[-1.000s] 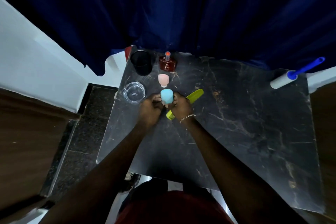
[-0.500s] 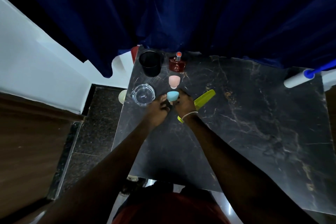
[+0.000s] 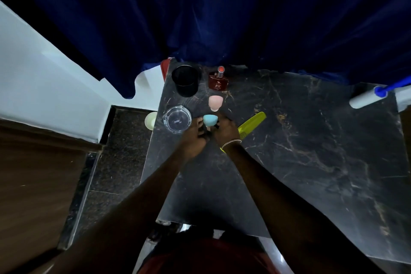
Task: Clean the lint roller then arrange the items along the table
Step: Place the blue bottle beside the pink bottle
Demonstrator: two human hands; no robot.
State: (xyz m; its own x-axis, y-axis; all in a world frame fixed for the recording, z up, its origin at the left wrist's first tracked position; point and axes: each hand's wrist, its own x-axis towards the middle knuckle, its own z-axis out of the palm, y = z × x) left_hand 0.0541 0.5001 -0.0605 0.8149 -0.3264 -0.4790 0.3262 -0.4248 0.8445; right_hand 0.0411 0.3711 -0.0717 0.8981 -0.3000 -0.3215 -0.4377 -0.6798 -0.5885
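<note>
On the dark marble table [image 3: 300,162], both my hands meet around a small blue egg-shaped sponge [image 3: 209,119] standing on its holder. My left hand [image 3: 194,138] touches it from the left and my right hand [image 3: 224,132] from the right, fingers at its base. A pink sponge [image 3: 215,102] stands just behind it. A green comb [image 3: 251,123] lies partly under my right wrist. The lint roller [image 3: 367,97], white with a blue handle, lies at the table's far right edge.
A glass ashtray [image 3: 176,119] sits left of the blue sponge. A black cup [image 3: 185,80] and a red perfume bottle [image 3: 218,81] stand at the back, against a dark blue curtain [image 3: 222,11]. The table's left edge drops to a tiled floor.
The blue sponge and both hands have shifted slightly toward the pink sponge and ashtray. The camera view has swung left, so the lint roller sits nearer the right frame edge.
</note>
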